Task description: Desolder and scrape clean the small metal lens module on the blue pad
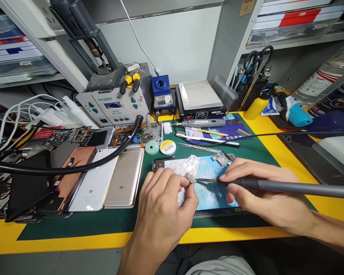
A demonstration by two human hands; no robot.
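Between the thumb and forefinger of my left hand is a small silvery metal part, held just above a blue and white printed work pad. My right hand grips a soldering iron like a pen. The iron's tip points left and meets the right side of the small part, or comes very close; I cannot tell which. A small metal-shielded component lies on the pad's top edge. Near it rests a white printed label. The left fingertips partly hide the small part.
Phones lie to the left, a gold one nearest. A thick black hose arches over them. Behind stand a hot-air station, a blue soldering stand and a heating plate. Tweezers and a white brush lie beyond the pad.
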